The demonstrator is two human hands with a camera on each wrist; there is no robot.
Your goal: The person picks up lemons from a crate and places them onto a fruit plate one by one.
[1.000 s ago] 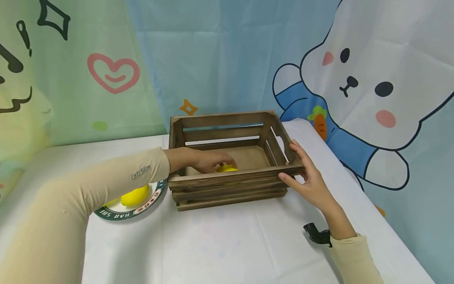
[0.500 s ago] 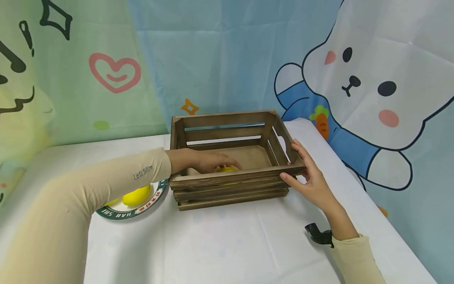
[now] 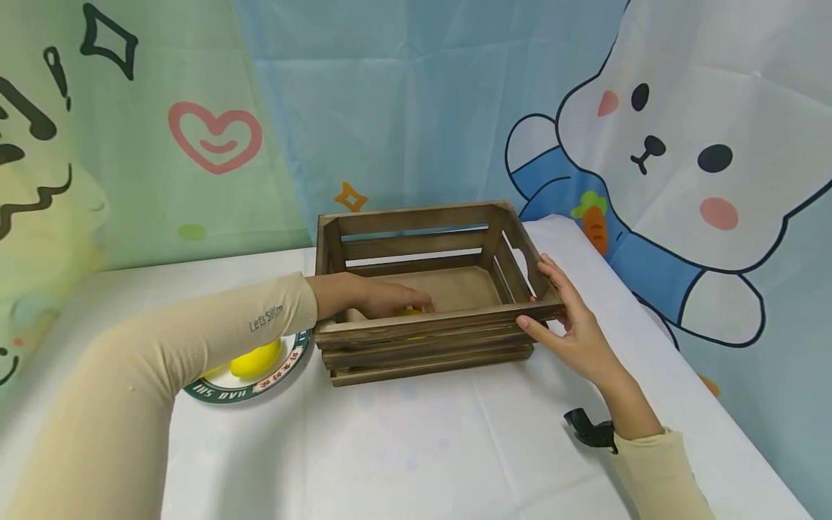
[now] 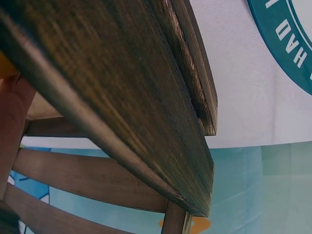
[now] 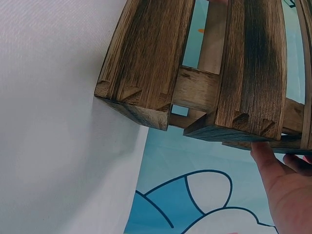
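A brown slatted wooden crate [image 3: 429,325] stands on the white-covered table. My left hand [image 3: 390,298] reaches over its front left rim and down inside, fingers bent over a yellow lemon [image 3: 410,313] low in the crate. The front slat and the fingers hide most of that lemon; a yellow-orange sliver of it [image 4: 6,67] shows beside a finger in the left wrist view. With thumb on the front and fingers along the end board, my right hand [image 3: 577,334] grips the crate's right front corner. In the right wrist view, the right thumb [image 5: 263,156] touches a slat end.
Left of the crate, partly under the left sleeve, lies a white plate with a green lettered rim [image 3: 224,394]. It bears a lemon [image 3: 256,360] and another yellow thing, mostly hidden. A printed cloth [image 3: 403,108] hangs behind the table. A black strap piece [image 3: 590,431] sits at the right wrist.
The left fingers reached a little farther right over the lemon, then drew back and lower around it. The right hand keeps its hold. The whole head view has shifted slightly.
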